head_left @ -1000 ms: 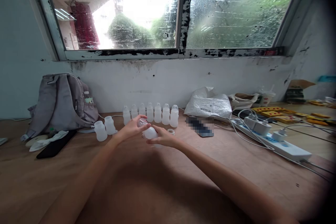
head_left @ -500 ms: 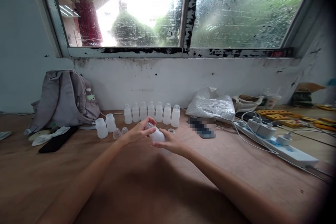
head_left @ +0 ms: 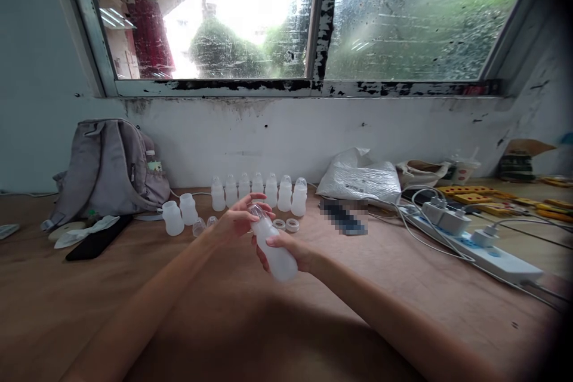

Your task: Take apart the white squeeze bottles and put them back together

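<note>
A frosted white baby bottle [head_left: 282,262] with a clear dome cap [head_left: 257,210] is tilted in front of me, its top leaning up and left. My right hand [head_left: 286,248] wraps round the bottle's body, thumb on the near side. Around the cap end, my left hand [head_left: 244,215] has its thumb on one side and long, fairly straight fingers on the other. Just behind the hands lie two white rings [head_left: 292,225]. To the left stand two open bottles [head_left: 173,219] without tops, and beside them are clear dome caps [head_left: 199,227], partly covered by my left hand.
Several capped baby bottles [head_left: 285,194] stand in a row near the wall. A grey backpack [head_left: 105,167] and a black phone-like slab [head_left: 101,239] are at left. On the right are a silver bag [head_left: 360,179], a blurred dark object [head_left: 344,219] and a power strip [head_left: 505,262] with cables.
The bottle has swung more upright and toward me, showing more of its body. My right hand has shifted along it, and my left fingers have straightened around the cap. A second ring shows.
</note>
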Motion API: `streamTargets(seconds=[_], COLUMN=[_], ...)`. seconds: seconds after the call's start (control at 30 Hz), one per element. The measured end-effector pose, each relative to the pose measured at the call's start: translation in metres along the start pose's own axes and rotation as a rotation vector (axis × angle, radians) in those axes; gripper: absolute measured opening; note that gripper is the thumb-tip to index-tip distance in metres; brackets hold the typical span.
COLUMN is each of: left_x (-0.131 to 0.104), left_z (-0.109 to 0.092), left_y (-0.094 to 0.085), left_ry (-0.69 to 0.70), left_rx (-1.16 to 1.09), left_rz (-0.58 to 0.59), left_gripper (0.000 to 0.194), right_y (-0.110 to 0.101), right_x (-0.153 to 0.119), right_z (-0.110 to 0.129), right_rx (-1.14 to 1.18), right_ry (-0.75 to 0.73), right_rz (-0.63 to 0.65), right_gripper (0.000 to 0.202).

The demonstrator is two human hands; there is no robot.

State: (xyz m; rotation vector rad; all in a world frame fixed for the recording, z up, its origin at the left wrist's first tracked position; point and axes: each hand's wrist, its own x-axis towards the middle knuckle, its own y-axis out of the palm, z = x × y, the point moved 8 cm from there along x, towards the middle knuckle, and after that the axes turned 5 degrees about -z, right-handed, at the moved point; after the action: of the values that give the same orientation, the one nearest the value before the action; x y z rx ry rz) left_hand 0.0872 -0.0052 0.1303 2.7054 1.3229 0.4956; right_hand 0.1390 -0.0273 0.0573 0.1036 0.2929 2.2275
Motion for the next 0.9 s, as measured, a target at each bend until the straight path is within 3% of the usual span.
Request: streamTargets(seconds=[0.13,0.23,0.57,0.73,0.9], left_x=[0.004,0.002,-0.004,-0.009,-0.014], left_z=[0.007,0.008,0.001,-0.006,-0.006], left_y=[-0.019,-0.024,-0.014,-0.002,-0.002], left_ry=[0.087,0.143,0.293,0.380,0.403], left_rx=[0.062,0.198,0.412,0.517,0.555], left_rz=[-0.306,-0.442,-0.483,-0.464,-0.561], left_gripper=[0.029,0.030,0.025,0.020,0.019], right_y=[-0.008,-0.008,-0.003,-0.009,-0.010], right_x=[0.003,0.004,0.006,0.005,0.005], right_z=[0.017,0.021,0.019,0.023,0.020], right_rx=[-0.204,-0.242,-0.150,-0.238,-0.262], right_ry=[-0.123,-0.188,-0.180,-0.185,-0.227], right_rz=[-0.220,-0.278,-0.207,-0.315,-0.373], right_gripper=[0.038,0.033,0.025,0.019,0.015])
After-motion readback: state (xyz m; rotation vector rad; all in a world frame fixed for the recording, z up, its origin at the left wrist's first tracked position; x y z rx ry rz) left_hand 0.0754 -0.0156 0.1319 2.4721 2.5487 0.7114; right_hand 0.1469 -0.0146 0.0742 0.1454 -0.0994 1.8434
